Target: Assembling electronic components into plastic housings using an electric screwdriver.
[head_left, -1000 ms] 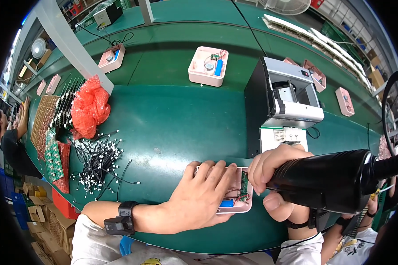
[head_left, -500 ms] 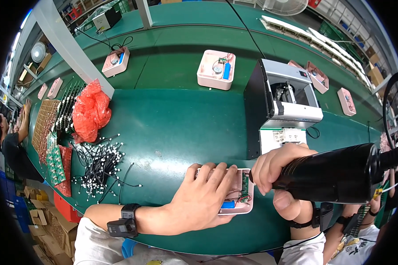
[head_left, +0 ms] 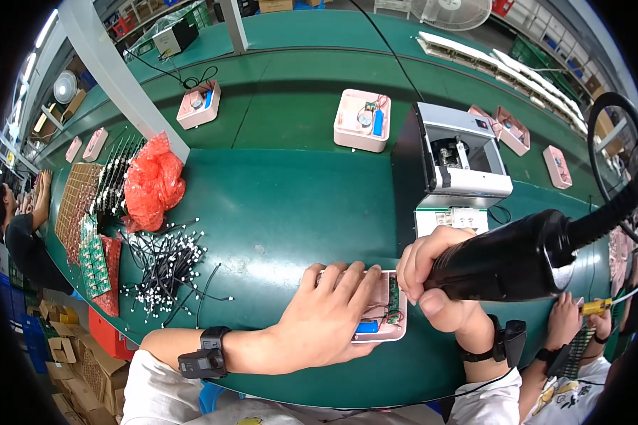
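Note:
My left hand (head_left: 322, 312) lies across a small pink plastic housing (head_left: 403, 322) near the bench's front edge, its fingers over the far side and its thumb along the near side. Inside the housing show a green circuit board (head_left: 394, 292), thin red and dark wires, and a blue cylindrical battery (head_left: 367, 327); the rest is under my fingers. My right hand (head_left: 439, 276) is wrapped round a thick black electric screwdriver (head_left: 503, 262), held slanted with its cabled rear end toward the upper right. Its tip is hidden behind my fingers, beside the housing's right edge.
Black cables with white connectors (head_left: 166, 273) lie in a pile at left, near a red plastic bag (head_left: 152, 184) and green circuit boards (head_left: 96, 258). A black-and-silver machine (head_left: 454, 159) stands beyond my right hand. Another pink housing (head_left: 361, 134) sits farther back. A co-worker's hands (head_left: 567, 319) are at right.
The screwdriver's rear end has swung left and slightly up, with my right hand shifting a little to the left. My left hand still holds the housing. The whole view has shifted slightly.

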Available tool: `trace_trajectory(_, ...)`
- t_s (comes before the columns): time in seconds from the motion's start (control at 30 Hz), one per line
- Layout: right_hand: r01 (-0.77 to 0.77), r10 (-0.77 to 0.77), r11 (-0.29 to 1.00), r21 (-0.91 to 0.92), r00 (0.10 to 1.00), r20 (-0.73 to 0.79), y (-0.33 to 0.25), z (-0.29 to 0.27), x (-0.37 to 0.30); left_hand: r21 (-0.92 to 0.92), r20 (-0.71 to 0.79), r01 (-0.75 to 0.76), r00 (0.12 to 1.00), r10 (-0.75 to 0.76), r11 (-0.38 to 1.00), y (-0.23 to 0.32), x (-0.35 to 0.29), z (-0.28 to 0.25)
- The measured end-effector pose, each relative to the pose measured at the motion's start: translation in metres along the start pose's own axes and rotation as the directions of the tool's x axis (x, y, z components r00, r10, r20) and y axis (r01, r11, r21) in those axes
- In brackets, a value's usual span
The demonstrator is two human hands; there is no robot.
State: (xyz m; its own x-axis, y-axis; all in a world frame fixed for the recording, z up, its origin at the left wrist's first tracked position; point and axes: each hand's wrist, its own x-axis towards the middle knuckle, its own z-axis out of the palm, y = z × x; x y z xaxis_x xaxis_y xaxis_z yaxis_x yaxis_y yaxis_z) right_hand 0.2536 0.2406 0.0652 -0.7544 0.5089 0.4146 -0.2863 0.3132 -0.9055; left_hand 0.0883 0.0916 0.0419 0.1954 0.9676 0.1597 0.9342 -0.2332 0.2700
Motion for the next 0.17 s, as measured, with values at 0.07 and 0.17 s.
trace_trajectory(0.07, 0.009, -0.006, 0.998, 0.070, 0.999, -0.039, -0.0046, -0.0010, 0.0030, 0.011, -0.004, -0.004, 1.000, 0.004, 1.000, 0.0012, -0.0045, 0.0017)
trace_trajectory(0.17, 0.010, 0.014, 0.972, 0.233, 0.995, -0.102, -0.0089, -0.0027, 0.0093, 0.019, 0.007, 0.016, 1.000, -0.017, 1.000, -0.0009, -0.0036, 0.0059)
